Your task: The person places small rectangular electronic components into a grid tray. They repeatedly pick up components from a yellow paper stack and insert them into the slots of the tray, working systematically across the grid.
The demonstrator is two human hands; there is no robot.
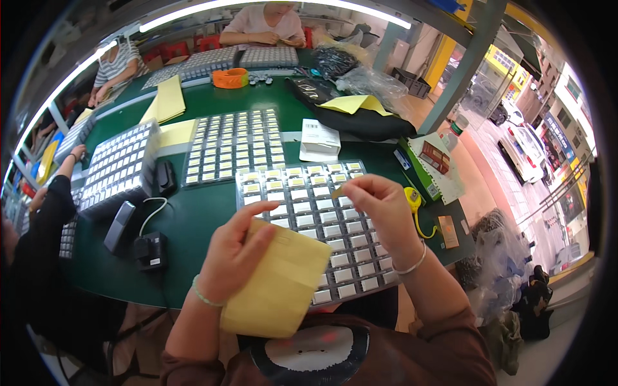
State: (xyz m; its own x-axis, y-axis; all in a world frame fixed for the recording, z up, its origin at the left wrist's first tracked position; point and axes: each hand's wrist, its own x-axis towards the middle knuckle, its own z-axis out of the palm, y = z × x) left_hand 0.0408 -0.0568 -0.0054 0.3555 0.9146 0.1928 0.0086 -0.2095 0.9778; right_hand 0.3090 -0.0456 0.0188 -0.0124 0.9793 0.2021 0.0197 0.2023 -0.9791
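— Hands first: what is each doing?

— Left hand [233, 254] pinches a stack of yellow sheets [278, 287] just above the lap. Right hand [380, 207] has thumb and forefinger pressed on one small yellow slip [337, 192], held over the near tray [315, 225] on the green surface [193, 219].

— How far along does it look?

— Early, I'd judge. Only the near tray's far rows and left edge show yellow; most cells look white. The middle tray [233, 145] beyond looks yellow throughout.
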